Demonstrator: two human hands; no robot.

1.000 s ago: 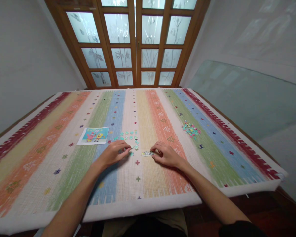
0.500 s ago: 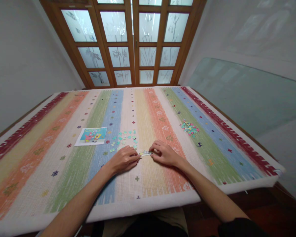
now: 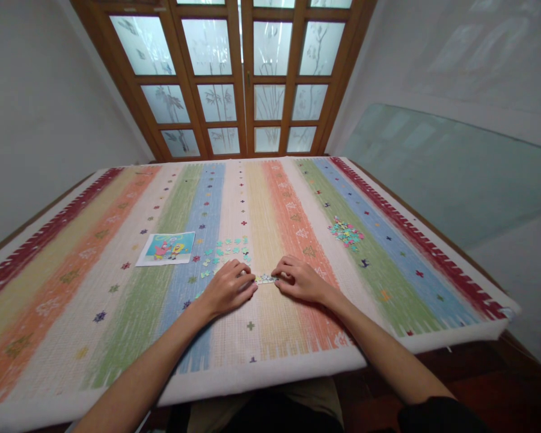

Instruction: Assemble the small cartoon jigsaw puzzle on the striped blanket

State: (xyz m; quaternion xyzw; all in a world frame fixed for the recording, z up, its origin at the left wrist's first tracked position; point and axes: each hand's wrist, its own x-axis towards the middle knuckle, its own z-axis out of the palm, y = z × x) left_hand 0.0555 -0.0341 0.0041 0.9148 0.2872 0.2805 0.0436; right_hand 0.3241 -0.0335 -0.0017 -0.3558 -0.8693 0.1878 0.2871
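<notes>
A short strip of joined jigsaw puzzle pieces (image 3: 266, 279) lies on the striped tablecloth between my two hands. My left hand (image 3: 232, 290) has its thumb and curled fingers closed at the strip's left end. At the right end, my right hand (image 3: 301, 280) pinches with bent fingers; its fingertips cover that part of the strip. Just beyond my left hand, several loose green puzzle pieces (image 3: 228, 242) are spread in rough rows, partly hidden by the hand.
A picture card (image 3: 169, 248) with cartoon figures lies to the left. On the right sits a heap of mixed puzzle pieces (image 3: 346, 233). The table's near edge (image 3: 270, 376) is close to my body, and wooden glazed doors (image 3: 247, 78) stand behind the table.
My left hand has shifted slightly, its fingers lifting and its thumb showing more apart below. My right hand stays in place on the strip.
</notes>
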